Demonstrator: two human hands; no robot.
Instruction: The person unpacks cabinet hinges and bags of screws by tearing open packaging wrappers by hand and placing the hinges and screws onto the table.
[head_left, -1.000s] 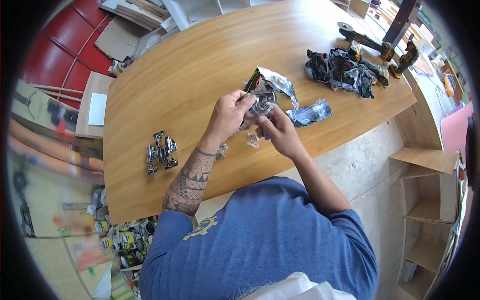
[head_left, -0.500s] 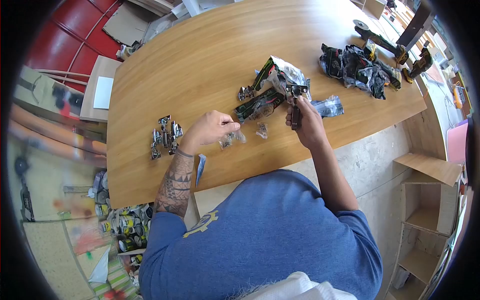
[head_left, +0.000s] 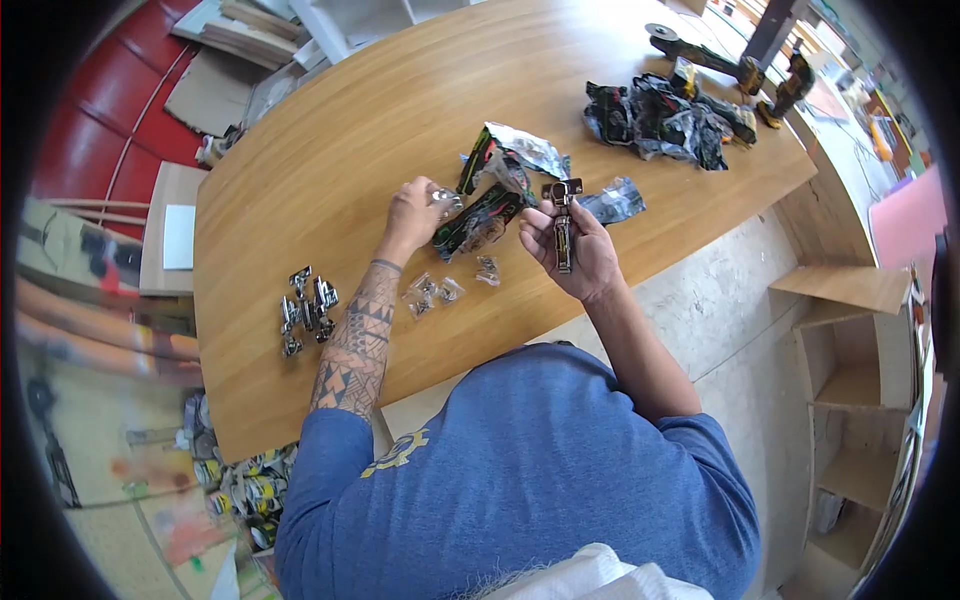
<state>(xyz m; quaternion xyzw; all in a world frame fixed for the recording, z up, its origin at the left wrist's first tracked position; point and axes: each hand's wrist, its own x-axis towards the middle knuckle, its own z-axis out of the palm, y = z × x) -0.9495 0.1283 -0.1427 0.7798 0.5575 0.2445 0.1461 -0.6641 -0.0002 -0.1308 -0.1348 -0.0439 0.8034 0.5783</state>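
Note:
My right hand (head_left: 588,262) holds a metal cabinet hinge (head_left: 563,240) lengthwise across the palm, its mounting plate pointing away from me. The fingers curl loosely at its side. Farther left, my left hand (head_left: 408,218) is closed around another shiny cabinet hinge (head_left: 447,201), partly hidden by the fingers. Torn dark plastic packaging (head_left: 478,222) lies just right of that hand. Small clear bags of screws (head_left: 432,292) rest between my forearms. Several more hinges (head_left: 308,308) are grouped on the table left of my tattooed forearm.
The wooden table (head_left: 350,130) spreads out before me. Crumpled dark packages (head_left: 660,120) lie at the far right, beside an angle grinder (head_left: 700,55) and another power tool (head_left: 790,90). An open wooden shelf unit (head_left: 860,380) stands at the right.
My left hand has moved away from the screw bags, up to the hinge beside the packaging, and now grips it. My right hand has turned palm up with its hinge. The view has shifted slightly.

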